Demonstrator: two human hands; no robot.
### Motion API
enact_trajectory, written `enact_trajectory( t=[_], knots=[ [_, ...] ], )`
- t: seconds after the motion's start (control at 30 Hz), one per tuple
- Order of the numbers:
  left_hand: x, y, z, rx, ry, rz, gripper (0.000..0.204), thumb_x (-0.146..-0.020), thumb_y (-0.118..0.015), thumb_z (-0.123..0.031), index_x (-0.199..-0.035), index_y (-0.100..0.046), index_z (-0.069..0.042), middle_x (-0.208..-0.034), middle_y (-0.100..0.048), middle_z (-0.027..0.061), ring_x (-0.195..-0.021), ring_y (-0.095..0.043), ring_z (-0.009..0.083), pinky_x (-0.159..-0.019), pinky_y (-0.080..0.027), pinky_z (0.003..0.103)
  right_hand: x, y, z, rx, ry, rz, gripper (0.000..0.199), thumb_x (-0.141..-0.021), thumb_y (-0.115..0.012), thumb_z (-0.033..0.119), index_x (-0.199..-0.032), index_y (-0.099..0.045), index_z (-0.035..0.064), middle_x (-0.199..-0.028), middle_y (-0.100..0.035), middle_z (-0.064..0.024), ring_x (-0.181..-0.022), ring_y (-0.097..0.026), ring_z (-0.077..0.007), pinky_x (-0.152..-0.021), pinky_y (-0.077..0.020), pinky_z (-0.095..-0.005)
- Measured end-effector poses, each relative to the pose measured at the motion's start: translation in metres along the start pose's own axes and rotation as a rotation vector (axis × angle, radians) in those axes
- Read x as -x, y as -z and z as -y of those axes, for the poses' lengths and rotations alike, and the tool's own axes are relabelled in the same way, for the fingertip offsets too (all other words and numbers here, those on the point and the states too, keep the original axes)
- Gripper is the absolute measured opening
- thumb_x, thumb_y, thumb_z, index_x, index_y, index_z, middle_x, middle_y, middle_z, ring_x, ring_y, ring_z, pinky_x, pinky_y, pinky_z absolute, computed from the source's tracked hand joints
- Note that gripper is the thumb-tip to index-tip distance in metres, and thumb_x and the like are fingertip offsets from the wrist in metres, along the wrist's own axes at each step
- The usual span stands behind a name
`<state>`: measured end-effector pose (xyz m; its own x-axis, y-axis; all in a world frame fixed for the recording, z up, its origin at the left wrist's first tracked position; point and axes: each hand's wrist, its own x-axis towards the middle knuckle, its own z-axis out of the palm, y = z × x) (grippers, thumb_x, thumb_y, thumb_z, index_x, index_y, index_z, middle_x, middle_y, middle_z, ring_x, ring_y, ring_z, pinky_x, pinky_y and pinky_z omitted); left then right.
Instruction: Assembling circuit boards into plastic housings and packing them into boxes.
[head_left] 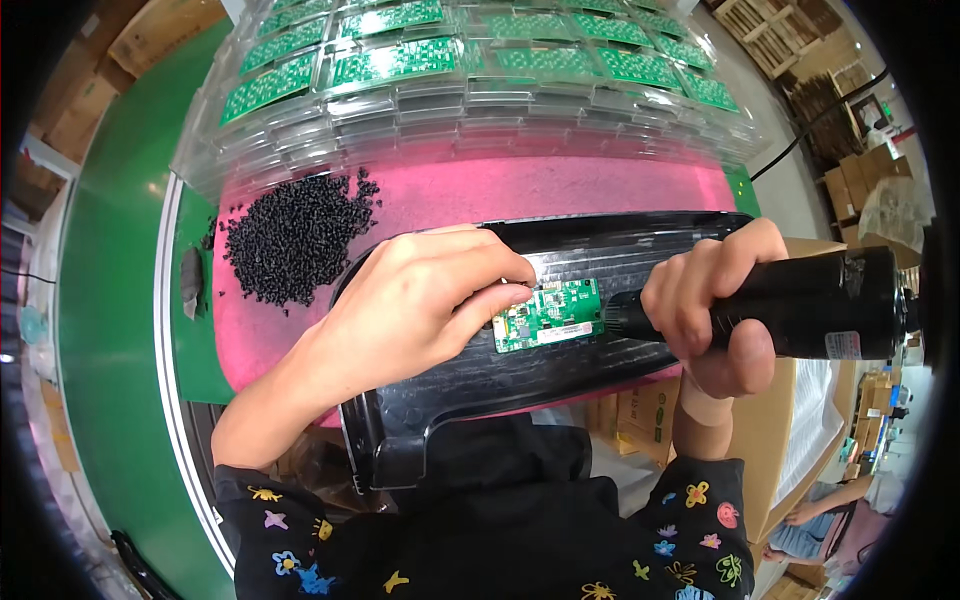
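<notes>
Over the shell (490, 385), my left hand (415, 295) pinches the board (550, 315), likely steadying it, my right hand (695, 295) gripping the driver (815, 305).

Left hand (420, 292) holds green board (550, 318); right hand (708, 305) grips black tool (815, 300).

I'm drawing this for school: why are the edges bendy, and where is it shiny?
In the head view, the fisheye lens curves straight edges, like the white strip beside the green surface; also in the head view, bright glints sit on the clear trays and pale streaks on the black shell.
</notes>
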<state>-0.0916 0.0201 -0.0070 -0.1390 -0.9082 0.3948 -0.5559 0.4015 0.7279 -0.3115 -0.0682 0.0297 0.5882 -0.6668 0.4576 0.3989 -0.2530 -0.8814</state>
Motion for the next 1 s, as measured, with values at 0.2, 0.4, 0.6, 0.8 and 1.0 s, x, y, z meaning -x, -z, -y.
enact_trajectory(
  t=[0.2, 0.4, 0.6, 0.8, 1.0],
  knots=[
    [0.001, -0.001, 0.003, -0.022, -0.048, -0.011, 0.009, -0.084, -0.070, 0.000, -0.092, -0.068, 0.002, -0.088, -0.069, 0.0123, -0.079, -0.068, 0.0275, -0.069, -0.055, 0.035, 0.000, -0.002, -0.002, -0.005, -0.038, -0.026, 0.040, -0.086, -0.066, 0.038, -0.100, -0.043, 0.0088, -0.059, -0.044, 0.0027, -0.043, -0.040, -0.0084, -0.045, -0.0357, -0.0244],
    [0.001, 0.000, 0.000, 0.033, -0.074, 0.032, 0.010, -0.082, -0.072, -0.001, -0.090, -0.065, 0.001, -0.083, -0.067, 0.0114, -0.077, -0.066, 0.0274, -0.066, -0.053, 0.036, -0.001, -0.013, 0.008, -0.090, 0.048, -0.005, 0.039, -0.086, -0.066, 0.040, -0.100, -0.044, 0.0115, -0.059, -0.049, 0.0043, -0.042, -0.043, -0.0090, -0.045, -0.0387, -0.0251],
    [-0.001, 0.001, 0.000, 0.145, -0.198, 0.068, 0.020, -0.076, -0.079, -0.007, -0.086, -0.064, 0.001, -0.081, -0.066, 0.0111, -0.074, -0.064, 0.0283, -0.065, -0.052, 0.036, -0.014, -0.033, 0.017, -0.361, 0.235, 0.011, 0.035, -0.088, -0.065, 0.036, -0.101, -0.043, 0.0124, -0.060, -0.055, 0.0031, -0.043, -0.051, -0.0076, -0.048, -0.0448, -0.0247],
    [0.002, 0.003, 0.000, 0.007, -0.274, 0.022, 0.018, -0.077, -0.078, -0.006, -0.085, -0.063, -0.001, -0.080, -0.064, 0.0106, -0.072, -0.063, 0.0287, -0.061, -0.051, 0.036, -0.017, -0.034, 0.012, -0.409, 0.320, 0.044, 0.036, -0.088, -0.065, 0.034, -0.104, -0.042, 0.0116, -0.063, -0.057, 0.0032, -0.046, -0.053, -0.0072, -0.052, -0.0470, -0.0240],
    [0.000, 0.004, -0.006, -0.123, -0.294, 0.047, 0.012, -0.080, -0.073, -0.007, -0.083, -0.062, -0.003, -0.078, -0.062, 0.0090, -0.070, -0.063, 0.0274, -0.057, -0.051, 0.037, -0.018, -0.031, 0.016, -0.409, 0.347, 0.045, 0.036, -0.086, -0.066, 0.033, -0.102, -0.043, 0.0108, -0.062, -0.057, 0.0030, -0.045, -0.053, -0.0066, -0.050, -0.0467, -0.0226]
  ],
)
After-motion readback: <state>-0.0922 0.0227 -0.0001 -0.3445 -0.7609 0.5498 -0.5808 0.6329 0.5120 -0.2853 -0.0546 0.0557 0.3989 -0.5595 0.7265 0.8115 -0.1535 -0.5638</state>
